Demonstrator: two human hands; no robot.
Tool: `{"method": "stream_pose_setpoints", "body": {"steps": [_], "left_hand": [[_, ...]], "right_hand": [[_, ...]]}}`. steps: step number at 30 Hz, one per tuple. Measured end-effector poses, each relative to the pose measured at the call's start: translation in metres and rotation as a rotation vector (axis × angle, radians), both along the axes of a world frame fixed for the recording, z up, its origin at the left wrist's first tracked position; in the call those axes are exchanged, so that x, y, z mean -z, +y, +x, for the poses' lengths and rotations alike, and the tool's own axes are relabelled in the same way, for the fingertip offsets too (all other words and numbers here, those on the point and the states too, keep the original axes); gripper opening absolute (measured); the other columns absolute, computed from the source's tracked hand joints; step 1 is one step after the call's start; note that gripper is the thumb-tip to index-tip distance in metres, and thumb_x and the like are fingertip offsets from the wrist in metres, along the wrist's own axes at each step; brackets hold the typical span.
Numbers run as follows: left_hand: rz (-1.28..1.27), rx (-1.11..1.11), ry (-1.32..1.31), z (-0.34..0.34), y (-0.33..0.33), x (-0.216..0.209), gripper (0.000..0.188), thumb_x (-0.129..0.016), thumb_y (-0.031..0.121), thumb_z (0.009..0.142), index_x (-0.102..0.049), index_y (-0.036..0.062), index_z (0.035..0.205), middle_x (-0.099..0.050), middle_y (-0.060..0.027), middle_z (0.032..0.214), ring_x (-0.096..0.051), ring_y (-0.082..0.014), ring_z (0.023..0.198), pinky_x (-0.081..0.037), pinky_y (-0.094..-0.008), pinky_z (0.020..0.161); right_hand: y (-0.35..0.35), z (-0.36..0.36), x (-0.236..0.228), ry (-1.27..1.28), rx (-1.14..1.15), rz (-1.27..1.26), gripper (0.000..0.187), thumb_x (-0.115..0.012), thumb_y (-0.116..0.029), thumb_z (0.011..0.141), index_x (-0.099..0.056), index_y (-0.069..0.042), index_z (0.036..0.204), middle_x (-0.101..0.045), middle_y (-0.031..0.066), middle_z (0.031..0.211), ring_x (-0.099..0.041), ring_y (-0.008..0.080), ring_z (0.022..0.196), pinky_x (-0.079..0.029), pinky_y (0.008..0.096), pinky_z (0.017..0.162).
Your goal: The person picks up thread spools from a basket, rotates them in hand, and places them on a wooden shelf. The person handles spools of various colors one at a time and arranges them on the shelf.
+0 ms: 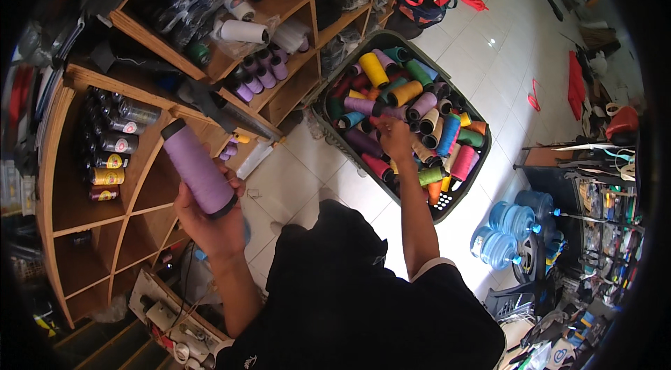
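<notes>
My left hand (210, 219) is wrapped round the lower part of a large purple thread spool (199, 168) with black ends. It is held up, tilted, in front of the wooden shelves. My right hand (396, 138) reaches into a dark green plastic basket (440, 210) on the floor, its fingers curled down among thread spools of many colours. What those fingers grip, if anything, is hidden. Close to them lie a light purple spool (358, 105), a mustard spool (405, 94) and a pink spool (377, 166). A yellow spool (373, 70) rests near the far side.
Wooden cubby shelves (126, 212) at the left hold dark wrapped spools (119, 143) and a group of purple spools (262, 76). Large blue water bottles (514, 223) stand on the tiled floor right of the basket. Cluttered racks (601, 230) line the right side.
</notes>
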State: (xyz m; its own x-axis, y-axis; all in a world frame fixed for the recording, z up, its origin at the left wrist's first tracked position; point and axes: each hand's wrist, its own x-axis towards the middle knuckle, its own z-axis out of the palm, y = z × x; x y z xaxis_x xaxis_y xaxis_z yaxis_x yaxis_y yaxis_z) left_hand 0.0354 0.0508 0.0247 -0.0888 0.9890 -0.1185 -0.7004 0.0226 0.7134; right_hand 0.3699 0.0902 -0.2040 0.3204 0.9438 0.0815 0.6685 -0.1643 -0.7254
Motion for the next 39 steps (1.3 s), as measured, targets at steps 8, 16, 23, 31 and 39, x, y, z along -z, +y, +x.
{"method": "stream_pose_setpoints", "body": {"steps": [8,16,23,31,39], "left_hand": [[0.038,0.040,0.015,0.008,0.002,-0.006,0.064,-0.048,0.044,0.093,-0.038,-0.0042,0.134,-0.053,-0.0113,0.092,-0.051,-0.0188,0.077,-0.043,-0.0289,0.060],[0.092,0.090,0.130,0.027,-0.001,-0.019,0.069,-0.050,0.048,0.091,-0.040,-0.0048,0.133,-0.053,-0.0095,0.091,-0.052,-0.0167,0.076,-0.041,-0.0273,0.064],[0.158,0.058,0.297,0.010,-0.007,-0.014,0.067,-0.047,0.051,0.095,-0.042,-0.0045,0.131,-0.056,-0.0106,0.099,-0.054,-0.0167,0.087,-0.044,-0.0297,0.077],[0.065,-0.124,0.427,0.020,-0.012,-0.028,0.051,-0.041,0.044,0.101,-0.050,-0.0028,0.118,-0.061,-0.0126,0.096,-0.059,-0.0193,0.089,-0.047,-0.0342,0.079],[0.008,-0.081,0.301,0.019,-0.011,-0.027,0.056,-0.036,0.050,0.100,-0.051,-0.0006,0.117,-0.061,-0.0111,0.094,-0.060,-0.0185,0.084,-0.047,-0.0322,0.075]], "right_hand": [[-0.019,-0.040,-0.105,0.446,0.050,0.039,0.016,-0.069,-0.015,0.085,-0.070,-0.002,0.094,-0.066,0.0058,0.078,-0.062,0.0143,0.070,-0.049,0.0272,0.066],[-0.040,-0.166,-0.255,0.589,-0.553,0.451,0.027,-0.076,-0.003,0.077,-0.069,-0.002,0.103,-0.064,0.0107,0.096,-0.063,0.0195,0.082,-0.050,0.0289,0.072],[-0.038,-0.179,-0.257,0.647,-0.641,0.475,0.007,-0.071,-0.001,0.080,-0.067,0.000,0.085,-0.060,0.0085,0.083,-0.061,0.0215,0.073,-0.048,0.0320,0.065],[-0.030,-0.179,-0.248,1.118,-0.698,0.103,0.011,-0.073,-0.008,0.083,-0.065,-0.001,0.079,-0.060,0.0025,0.073,-0.056,0.0078,0.066,-0.043,0.0233,0.061],[-0.031,-0.179,-0.229,1.108,-0.517,0.055,0.014,-0.067,-0.010,0.089,-0.065,0.002,0.096,-0.060,0.0076,0.098,-0.055,0.0109,0.086,-0.045,0.0260,0.075]]}}
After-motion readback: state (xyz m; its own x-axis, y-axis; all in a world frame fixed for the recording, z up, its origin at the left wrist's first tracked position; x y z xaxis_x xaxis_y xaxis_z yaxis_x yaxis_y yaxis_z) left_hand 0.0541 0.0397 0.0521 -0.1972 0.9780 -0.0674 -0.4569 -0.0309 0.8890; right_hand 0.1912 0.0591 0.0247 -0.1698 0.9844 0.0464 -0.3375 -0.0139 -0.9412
